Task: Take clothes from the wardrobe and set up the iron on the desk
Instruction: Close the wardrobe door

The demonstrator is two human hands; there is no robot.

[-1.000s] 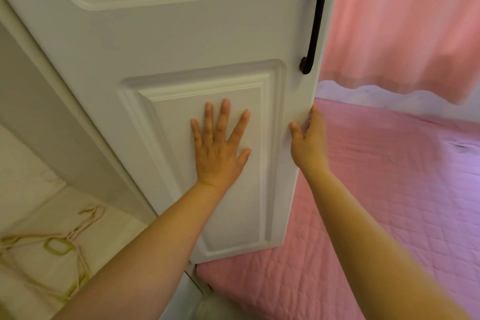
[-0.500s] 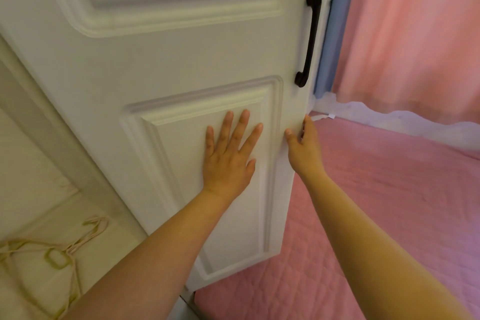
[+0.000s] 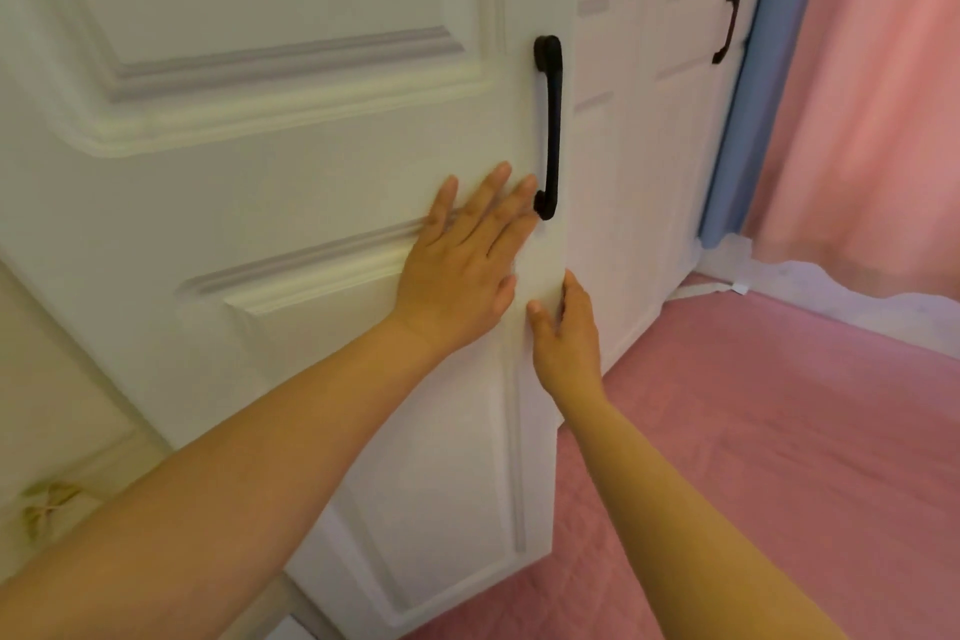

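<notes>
A white panelled wardrobe door (image 3: 270,203) fills the left and middle of the head view, with a black vertical handle (image 3: 550,125) near its free edge. My left hand (image 3: 462,260) lies flat on the door face, fingers spread, fingertips just left of the handle's lower end. My right hand (image 3: 566,338) wraps around the door's free edge below the handle, fingers hidden behind the edge. No clothes or iron are visible.
Further wardrobe doors (image 3: 649,120), shut, stand behind, one with a black handle (image 3: 726,26). A pink quilted bed cover (image 3: 779,457) lies at right. Pink curtain (image 3: 872,94) and a blue strip (image 3: 737,109) hang at far right. The wardrobe interior (image 3: 47,431) shows at lower left.
The door has swung towards the wardrobe, narrowing the gap at left. Both hands stayed on it, the left sliding up towards the handle. More of the neighbouring doors shows now.
</notes>
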